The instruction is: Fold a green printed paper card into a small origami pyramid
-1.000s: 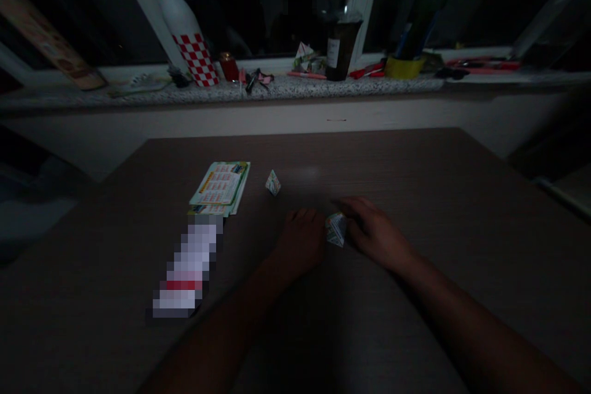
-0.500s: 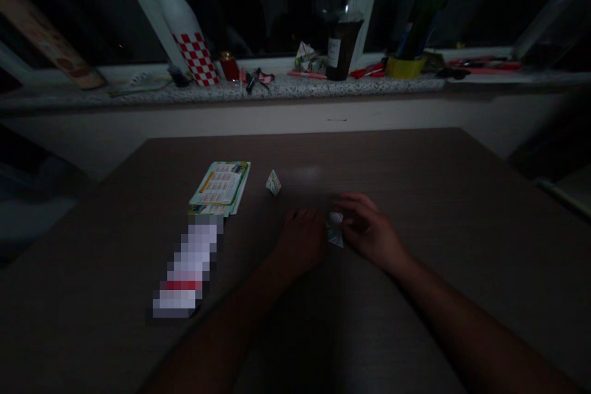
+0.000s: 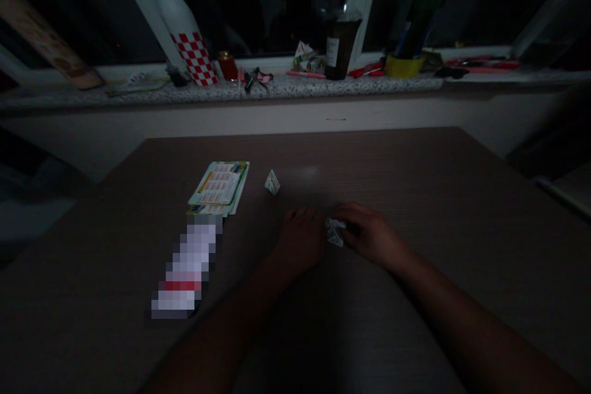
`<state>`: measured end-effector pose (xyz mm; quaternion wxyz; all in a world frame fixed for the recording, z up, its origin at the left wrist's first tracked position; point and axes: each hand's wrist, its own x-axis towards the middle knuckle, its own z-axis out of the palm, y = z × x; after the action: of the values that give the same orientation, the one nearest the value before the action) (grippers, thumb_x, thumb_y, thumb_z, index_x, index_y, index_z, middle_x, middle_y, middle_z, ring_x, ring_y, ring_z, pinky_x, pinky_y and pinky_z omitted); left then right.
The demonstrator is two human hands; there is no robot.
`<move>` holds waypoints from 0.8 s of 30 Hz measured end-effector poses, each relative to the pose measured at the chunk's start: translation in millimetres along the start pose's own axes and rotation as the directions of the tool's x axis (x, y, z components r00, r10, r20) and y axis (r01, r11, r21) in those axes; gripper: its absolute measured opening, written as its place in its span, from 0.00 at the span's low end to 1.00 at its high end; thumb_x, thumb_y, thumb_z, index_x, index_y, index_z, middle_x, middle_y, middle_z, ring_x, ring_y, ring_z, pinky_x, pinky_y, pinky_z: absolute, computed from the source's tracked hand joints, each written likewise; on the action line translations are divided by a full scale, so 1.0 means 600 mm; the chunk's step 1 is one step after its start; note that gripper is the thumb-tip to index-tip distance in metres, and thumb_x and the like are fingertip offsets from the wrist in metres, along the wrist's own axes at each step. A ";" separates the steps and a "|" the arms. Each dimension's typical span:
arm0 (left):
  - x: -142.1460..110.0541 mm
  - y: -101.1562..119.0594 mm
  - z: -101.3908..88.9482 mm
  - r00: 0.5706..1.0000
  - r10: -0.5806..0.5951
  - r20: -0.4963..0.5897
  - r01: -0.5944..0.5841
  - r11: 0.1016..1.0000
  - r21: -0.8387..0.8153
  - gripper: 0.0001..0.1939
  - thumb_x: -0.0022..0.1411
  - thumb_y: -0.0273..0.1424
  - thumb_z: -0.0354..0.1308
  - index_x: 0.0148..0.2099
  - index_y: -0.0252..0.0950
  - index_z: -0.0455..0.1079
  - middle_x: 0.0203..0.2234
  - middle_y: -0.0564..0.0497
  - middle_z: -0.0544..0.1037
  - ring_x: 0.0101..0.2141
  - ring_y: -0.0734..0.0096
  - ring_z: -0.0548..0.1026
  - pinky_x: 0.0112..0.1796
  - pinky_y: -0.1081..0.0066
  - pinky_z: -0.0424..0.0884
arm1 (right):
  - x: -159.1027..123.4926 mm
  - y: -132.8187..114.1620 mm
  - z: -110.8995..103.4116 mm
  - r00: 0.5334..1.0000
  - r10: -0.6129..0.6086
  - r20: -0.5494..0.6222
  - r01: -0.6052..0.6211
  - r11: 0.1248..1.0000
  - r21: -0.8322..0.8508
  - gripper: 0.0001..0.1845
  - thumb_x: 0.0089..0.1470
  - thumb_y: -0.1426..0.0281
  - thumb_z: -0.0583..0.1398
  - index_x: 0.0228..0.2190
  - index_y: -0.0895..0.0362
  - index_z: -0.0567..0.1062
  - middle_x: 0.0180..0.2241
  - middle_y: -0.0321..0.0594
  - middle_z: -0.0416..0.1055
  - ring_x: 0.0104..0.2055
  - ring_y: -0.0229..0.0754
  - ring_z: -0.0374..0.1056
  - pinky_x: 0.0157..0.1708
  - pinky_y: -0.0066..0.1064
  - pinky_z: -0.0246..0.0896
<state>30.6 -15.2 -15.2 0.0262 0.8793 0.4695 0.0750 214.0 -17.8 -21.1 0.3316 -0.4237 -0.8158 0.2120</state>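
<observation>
A small piece of folded printed paper [image 3: 334, 233] lies between my hands at the middle of the table. My right hand [image 3: 369, 233] has its fingers closed on the paper's right edge. Against the paper's left side rests my left hand [image 3: 302, 235], its fingers curled down; its fingertips and thumb are hidden, though it appears to hold the paper too. Beyond my left hand stands a small folded paper shape [image 3: 272, 183] with a pointed top. Farther left is a stack of printed leaflets [image 3: 221, 183].
A blurred-out phone-like item [image 3: 187, 271] lies left of my left forearm on the brown table [image 3: 415, 166]. On the window sill [image 3: 286, 89] behind stand a white bottle with red checks [image 3: 194, 52], a dark cup [image 3: 340, 46] and a green bottle [image 3: 422, 12].
My right hand's fingers have come down and closed over the top of the folded paper, and its flap lies flatter. My left hand stays in place.
</observation>
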 end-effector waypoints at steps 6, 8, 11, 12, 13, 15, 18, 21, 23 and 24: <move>0.001 -0.001 -0.002 1.000 0.009 -0.001 -0.009 1.000 -0.008 0.09 0.66 0.31 0.45 0.40 0.35 0.66 0.37 0.45 0.73 0.42 0.60 0.68 0.42 0.60 0.61 | 0.003 0.007 -0.002 0.997 -0.008 0.083 0.012 0.998 -0.054 0.13 0.51 0.76 0.61 0.39 0.53 0.77 0.36 0.41 0.76 0.40 0.44 0.70 0.44 0.39 0.63; 0.001 -0.002 -0.001 1.000 0.011 -0.007 -0.011 1.000 -0.002 0.10 0.66 0.31 0.45 0.40 0.35 0.66 0.37 0.45 0.73 0.41 0.60 0.68 0.42 0.60 0.61 | 0.003 0.007 -0.002 0.995 -0.015 0.094 0.019 0.999 -0.039 0.11 0.52 0.75 0.61 0.38 0.53 0.77 0.36 0.41 0.76 0.41 0.44 0.70 0.44 0.38 0.63; 0.001 -0.002 0.000 1.000 0.013 -0.003 -0.013 1.000 -0.003 0.10 0.67 0.31 0.44 0.40 0.34 0.66 0.37 0.45 0.73 0.41 0.60 0.69 0.42 0.60 0.61 | 0.003 0.006 -0.001 0.995 -0.023 0.101 0.025 1.000 -0.015 0.09 0.52 0.74 0.62 0.37 0.53 0.78 0.37 0.41 0.75 0.41 0.44 0.70 0.44 0.38 0.63; 0.001 -0.002 0.000 1.000 0.013 0.000 -0.013 1.000 -0.006 0.10 0.67 0.31 0.44 0.40 0.34 0.66 0.37 0.45 0.73 0.41 0.60 0.69 0.42 0.60 0.61 | 0.003 0.006 -0.001 0.995 -0.025 0.101 0.026 1.000 -0.009 0.09 0.52 0.74 0.62 0.37 0.52 0.78 0.37 0.41 0.75 0.41 0.44 0.70 0.44 0.38 0.63; 0.001 -0.001 -0.001 1.000 0.013 0.002 -0.013 1.000 -0.007 0.10 0.67 0.30 0.44 0.40 0.34 0.66 0.37 0.46 0.73 0.41 0.60 0.69 0.42 0.60 0.61 | 0.003 0.006 0.000 0.995 -0.025 0.098 0.026 1.000 -0.004 0.09 0.52 0.73 0.62 0.37 0.52 0.78 0.37 0.41 0.76 0.41 0.44 0.70 0.44 0.38 0.63; 0.001 0.000 -0.002 1.000 0.010 0.003 -0.010 1.000 -0.004 0.11 0.67 0.31 0.44 0.39 0.35 0.66 0.37 0.46 0.73 0.41 0.60 0.69 0.41 0.60 0.61 | 0.002 0.006 0.000 0.995 -0.017 0.103 0.017 1.000 0.010 0.09 0.51 0.73 0.63 0.37 0.52 0.78 0.37 0.41 0.76 0.42 0.44 0.70 0.45 0.38 0.64; 0.001 0.001 -0.003 1.000 -0.007 0.007 0.007 1.000 0.005 0.11 0.67 0.31 0.44 0.39 0.35 0.66 0.37 0.45 0.73 0.40 0.59 0.69 0.41 0.60 0.61 | 0.001 0.007 -0.001 0.994 0.004 0.110 -0.009 0.999 0.039 0.11 0.50 0.74 0.63 0.37 0.52 0.78 0.38 0.40 0.75 0.42 0.44 0.70 0.45 0.38 0.64; 0.001 0.002 -0.002 1.000 -0.020 0.005 0.020 1.000 0.004 0.10 0.67 0.31 0.44 0.39 0.35 0.66 0.37 0.45 0.73 0.41 0.60 0.69 0.42 0.60 0.61 | -0.001 0.010 -0.003 0.992 0.022 0.123 -0.029 0.998 0.057 0.12 0.49 0.75 0.64 0.38 0.52 0.77 0.40 0.40 0.75 0.44 0.44 0.70 0.46 0.39 0.64; 0.001 0.001 0.000 1.000 -0.015 0.002 0.015 1.000 0.003 0.10 0.66 0.30 0.44 0.40 0.34 0.66 0.36 0.45 0.73 0.41 0.60 0.69 0.42 0.60 0.61 | -0.003 0.011 -0.004 0.990 0.025 0.141 -0.036 0.997 0.069 0.14 0.48 0.76 0.64 0.39 0.52 0.77 0.41 0.41 0.74 0.44 0.44 0.69 0.46 0.38 0.64; 0.001 0.001 0.001 1.000 -0.011 -0.002 0.011 1.000 0.002 0.10 0.66 0.31 0.44 0.40 0.34 0.66 0.36 0.45 0.73 0.40 0.60 0.69 0.41 0.60 0.61 | -0.003 0.011 -0.004 0.988 0.027 0.149 -0.038 0.996 0.076 0.14 0.48 0.76 0.64 0.39 0.53 0.77 0.41 0.41 0.74 0.44 0.44 0.69 0.46 0.38 0.64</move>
<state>31.6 -14.8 -15.7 0.0253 0.8767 0.4745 0.0750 220.3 -15.5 -24.2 0.2830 -0.4067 -0.8222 0.2802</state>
